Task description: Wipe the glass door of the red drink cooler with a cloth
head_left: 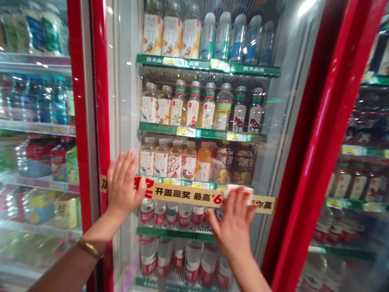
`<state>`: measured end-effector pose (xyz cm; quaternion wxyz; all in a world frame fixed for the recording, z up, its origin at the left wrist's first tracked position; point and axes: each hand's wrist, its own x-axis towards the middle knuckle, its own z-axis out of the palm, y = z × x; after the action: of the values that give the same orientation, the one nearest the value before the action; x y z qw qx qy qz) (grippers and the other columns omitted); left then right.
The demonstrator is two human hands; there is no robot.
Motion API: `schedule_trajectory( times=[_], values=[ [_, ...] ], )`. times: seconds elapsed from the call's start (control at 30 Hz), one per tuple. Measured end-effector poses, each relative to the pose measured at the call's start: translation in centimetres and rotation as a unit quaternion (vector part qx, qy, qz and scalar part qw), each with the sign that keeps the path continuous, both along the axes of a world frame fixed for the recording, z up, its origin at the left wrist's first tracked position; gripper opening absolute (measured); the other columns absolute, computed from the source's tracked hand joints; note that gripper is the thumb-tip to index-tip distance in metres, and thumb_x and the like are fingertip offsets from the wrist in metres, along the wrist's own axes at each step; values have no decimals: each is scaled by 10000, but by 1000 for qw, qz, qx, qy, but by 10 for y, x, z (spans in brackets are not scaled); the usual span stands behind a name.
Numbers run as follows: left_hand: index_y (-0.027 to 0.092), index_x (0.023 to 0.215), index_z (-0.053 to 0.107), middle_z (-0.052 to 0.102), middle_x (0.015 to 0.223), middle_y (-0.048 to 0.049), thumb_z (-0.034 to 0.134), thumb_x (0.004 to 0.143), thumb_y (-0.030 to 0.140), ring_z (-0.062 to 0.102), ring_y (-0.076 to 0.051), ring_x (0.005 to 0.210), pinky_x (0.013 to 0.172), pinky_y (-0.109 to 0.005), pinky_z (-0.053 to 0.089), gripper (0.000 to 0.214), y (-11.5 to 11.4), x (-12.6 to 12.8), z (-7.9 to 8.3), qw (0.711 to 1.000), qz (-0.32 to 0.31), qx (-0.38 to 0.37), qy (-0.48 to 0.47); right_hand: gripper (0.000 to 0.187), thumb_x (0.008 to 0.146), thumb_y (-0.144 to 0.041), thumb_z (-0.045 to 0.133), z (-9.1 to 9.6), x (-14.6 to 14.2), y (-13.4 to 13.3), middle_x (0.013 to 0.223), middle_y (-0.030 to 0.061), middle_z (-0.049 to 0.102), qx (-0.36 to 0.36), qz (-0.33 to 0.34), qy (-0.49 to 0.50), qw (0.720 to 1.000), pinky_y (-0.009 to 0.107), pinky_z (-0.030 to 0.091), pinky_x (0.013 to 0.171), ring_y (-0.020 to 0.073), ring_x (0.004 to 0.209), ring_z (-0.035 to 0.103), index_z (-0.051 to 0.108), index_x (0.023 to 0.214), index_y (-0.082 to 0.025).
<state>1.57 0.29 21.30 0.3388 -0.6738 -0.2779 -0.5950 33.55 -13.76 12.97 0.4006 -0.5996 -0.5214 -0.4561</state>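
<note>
My left hand (pixel 124 188) lies flat with its fingers stretched on the left side of a glass cooler door (pixel 124 101), over one end of a beige printed strip (pixel 182 194). A gold bangle (pixel 90 248) circles that wrist. Farther right, my right hand (pixel 235 229) presses a folded white cloth (pixel 248 191) against the glass at the strip; whether it is cloth or tissue I cannot tell. The fingers cover most of it and part of the strip's lettering. Behind the glass, tea bottles (pixel 182 160) stand in a row near hand height.
Red door frames (pixel 322 142) rise on both sides of this door. Green-edged shelves (pixel 209 65) inside carry several rows of drinks. Neighbouring coolers show bottles (pixel 39 99) at left and dark bottles (pixel 358 182) at right.
</note>
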Motion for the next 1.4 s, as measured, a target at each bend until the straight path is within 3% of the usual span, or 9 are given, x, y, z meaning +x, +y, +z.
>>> schedule_trajectory(
  times=[0.17,0.27,0.4,0.57,0.7,0.93,1.1,1.2,1.4],
  values=[
    [338,1768,188,221,1850,13,573,1008,291,243,-307,1715,1449,-554,150,853,-2,1,0,1000,2,-6,0,982,1099,-563,423,27,18,0,1820,263,-138,53,-12,112,992,832,181,1301,444,1709,-126,-126,1739,-62],
    [369,1768,164,179,1857,65,544,1024,302,242,-326,1712,1452,-576,148,838,-3,0,3,1000,4,-21,0,1049,1019,-703,497,-8,-40,14,1838,208,148,14,25,-62,998,610,172,1406,359,1734,-2,148,1755,-42],
    [360,1769,167,169,1859,46,549,1024,309,219,-322,1719,1453,-572,122,840,-2,-3,-3,1000,-5,-23,5,859,940,-834,466,-64,-58,8,1757,-68,426,-29,53,-226,972,312,142,1420,202,1730,125,569,1613,-310],
    [296,1776,147,147,1858,-23,584,995,310,138,-278,1735,1451,-527,82,895,0,-8,-35,999,0,-26,41,954,1069,-569,450,-30,22,-13,1830,235,33,30,-16,-21,999,697,134,1381,364,1731,-33,77,1752,-16],
    [291,1775,159,156,1856,-34,597,969,315,149,-309,1733,1446,-563,105,918,1,-8,-49,999,8,-28,29,927,1102,-521,398,-2,10,-1,1825,251,-76,49,-36,123,991,813,216,1302,396,1718,-106,-69,1746,-46],
    [321,1774,153,164,1855,-34,611,956,318,167,-319,1727,1440,-590,121,937,3,-8,-47,999,1,-36,25,845,970,-718,551,-94,-32,-1,1762,-12,415,-35,59,-220,973,390,69,1436,237,1734,115,488,1674,-255],
    [290,1776,141,168,1853,-65,576,968,318,158,-309,1730,1431,-599,135,918,1,-6,-48,999,24,-26,33,886,1102,-515,428,-33,23,-11,1845,212,37,29,8,-8,1000,715,180,1361,392,1732,4,34,1766,-80],
    [261,1775,139,174,1850,-77,552,980,312,153,-291,1732,1431,-575,151,898,0,-6,-48,998,39,-18,36,892,1116,-569,345,6,-3,9,1841,218,-66,58,8,101,993,829,173,1301,450,1720,-61,-58,1762,-104],
    [259,1775,135,218,1836,-86,546,991,317,173,-294,1728,1429,-577,159,887,0,-5,-53,997,60,-24,28,874,1060,-645,501,-60,-86,23,1738,72,461,-18,159,-210,964,409,73,1422,226,1732,139,304,1739,-131]
  ],
)
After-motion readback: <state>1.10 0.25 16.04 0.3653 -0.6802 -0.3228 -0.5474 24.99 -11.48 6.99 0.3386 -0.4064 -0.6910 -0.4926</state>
